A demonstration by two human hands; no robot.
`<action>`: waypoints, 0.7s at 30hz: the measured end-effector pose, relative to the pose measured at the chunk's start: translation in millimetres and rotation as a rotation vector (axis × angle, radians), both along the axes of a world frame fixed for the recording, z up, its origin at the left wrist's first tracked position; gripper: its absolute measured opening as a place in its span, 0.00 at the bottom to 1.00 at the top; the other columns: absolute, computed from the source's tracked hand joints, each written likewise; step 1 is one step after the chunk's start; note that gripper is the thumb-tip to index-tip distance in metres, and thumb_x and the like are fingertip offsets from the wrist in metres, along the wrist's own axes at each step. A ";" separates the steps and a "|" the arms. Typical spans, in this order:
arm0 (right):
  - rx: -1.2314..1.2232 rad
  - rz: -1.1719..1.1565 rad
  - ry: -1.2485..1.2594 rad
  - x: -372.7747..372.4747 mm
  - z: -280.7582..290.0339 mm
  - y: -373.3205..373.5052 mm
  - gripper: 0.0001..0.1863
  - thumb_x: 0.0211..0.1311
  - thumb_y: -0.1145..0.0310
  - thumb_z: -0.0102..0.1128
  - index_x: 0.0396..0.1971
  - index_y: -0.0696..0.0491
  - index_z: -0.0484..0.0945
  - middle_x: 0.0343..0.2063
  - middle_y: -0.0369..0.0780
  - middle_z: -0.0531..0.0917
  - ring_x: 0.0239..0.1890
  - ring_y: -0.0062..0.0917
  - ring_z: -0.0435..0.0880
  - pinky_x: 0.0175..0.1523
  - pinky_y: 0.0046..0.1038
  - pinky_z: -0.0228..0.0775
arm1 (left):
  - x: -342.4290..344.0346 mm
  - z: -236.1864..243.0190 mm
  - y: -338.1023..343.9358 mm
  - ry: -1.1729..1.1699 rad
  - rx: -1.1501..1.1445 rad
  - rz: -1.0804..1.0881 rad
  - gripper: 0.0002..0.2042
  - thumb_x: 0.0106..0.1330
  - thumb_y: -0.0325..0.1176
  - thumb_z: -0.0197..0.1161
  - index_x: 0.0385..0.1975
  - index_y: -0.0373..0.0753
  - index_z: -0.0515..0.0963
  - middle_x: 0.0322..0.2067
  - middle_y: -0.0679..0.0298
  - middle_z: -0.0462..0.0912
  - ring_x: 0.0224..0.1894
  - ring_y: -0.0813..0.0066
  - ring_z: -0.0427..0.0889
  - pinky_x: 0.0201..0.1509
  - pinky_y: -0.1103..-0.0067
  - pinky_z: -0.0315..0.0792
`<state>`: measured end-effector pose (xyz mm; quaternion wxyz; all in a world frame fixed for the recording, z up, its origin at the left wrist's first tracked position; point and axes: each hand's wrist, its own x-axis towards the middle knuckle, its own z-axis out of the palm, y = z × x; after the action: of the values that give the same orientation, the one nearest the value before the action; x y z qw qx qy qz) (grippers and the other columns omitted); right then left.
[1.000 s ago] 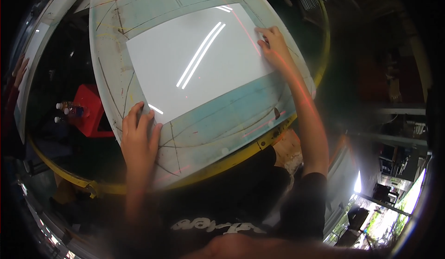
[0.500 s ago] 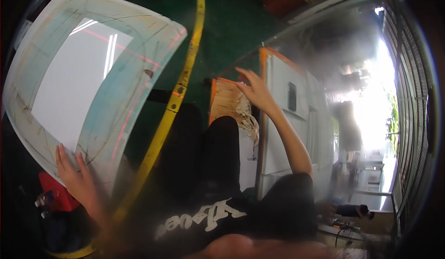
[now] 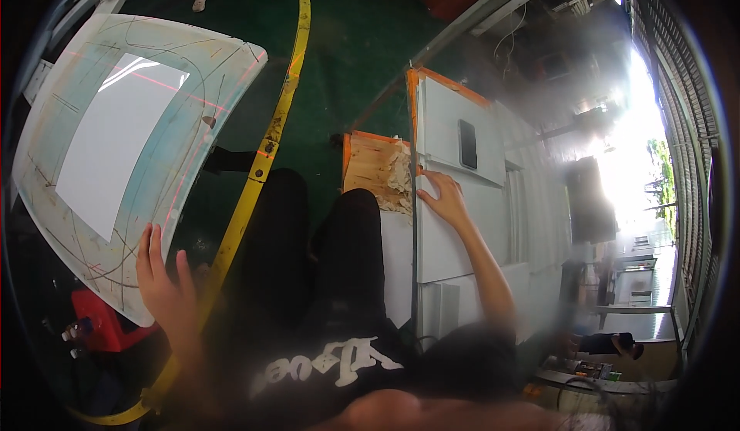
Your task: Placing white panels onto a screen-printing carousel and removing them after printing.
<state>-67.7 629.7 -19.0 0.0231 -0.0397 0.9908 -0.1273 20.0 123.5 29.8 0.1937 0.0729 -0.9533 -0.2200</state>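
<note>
1 glossy white sheet [image 3: 117,146] lies on a bluish, line-marked board [image 3: 173,144].

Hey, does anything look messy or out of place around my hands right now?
The ragged off-white material on the orange-edged wooden board, near your right hand, looks untidy beside the smooth white sheets. A phone lying on those sheets may also be out of place.
</note>
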 end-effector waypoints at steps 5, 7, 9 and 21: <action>0.011 0.000 0.025 0.5 -2.3 4.7 0.28 0.54 0.55 0.63 0.55 0.47 0.72 0.52 0.42 0.77 0.57 0.37 0.72 0.62 0.38 0.58 | 5.2 -5.9 6.4 -0.022 -0.005 -0.002 0.21 0.66 0.32 0.54 0.60 0.38 0.66 0.58 0.55 0.69 0.59 0.56 0.69 0.60 0.70 0.64; 0.029 0.012 0.072 1.0 -3.8 5.1 0.28 0.53 0.55 0.63 0.54 0.49 0.73 0.51 0.41 0.78 0.55 0.36 0.74 0.61 0.37 0.60 | 5.7 -6.7 6.9 -0.030 0.000 -0.004 0.22 0.66 0.32 0.54 0.60 0.38 0.65 0.58 0.55 0.70 0.59 0.56 0.69 0.60 0.70 0.64; 0.023 0.014 0.078 -0.3 -1.5 3.2 0.27 0.53 0.55 0.63 0.54 0.49 0.74 0.51 0.41 0.78 0.55 0.36 0.73 0.61 0.37 0.60 | 4.7 -7.9 7.9 -0.038 0.007 -0.008 0.22 0.66 0.32 0.54 0.61 0.38 0.65 0.57 0.54 0.70 0.59 0.55 0.69 0.60 0.70 0.64; -0.150 0.038 0.534 10.0 -6.0 32.8 0.18 0.46 0.66 0.57 0.38 0.60 0.71 0.36 0.48 0.73 0.41 0.44 0.73 0.48 0.38 0.64 | 2.3 -10.3 39.0 0.084 0.008 -0.225 0.25 0.58 0.29 0.61 0.58 0.35 0.67 0.52 0.49 0.73 0.54 0.50 0.72 0.59 0.63 0.64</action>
<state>-57.8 662.6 -25.0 -0.2393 -0.0920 0.9487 -0.1847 22.3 162.5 19.6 0.2074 -0.0429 -0.9456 -0.2471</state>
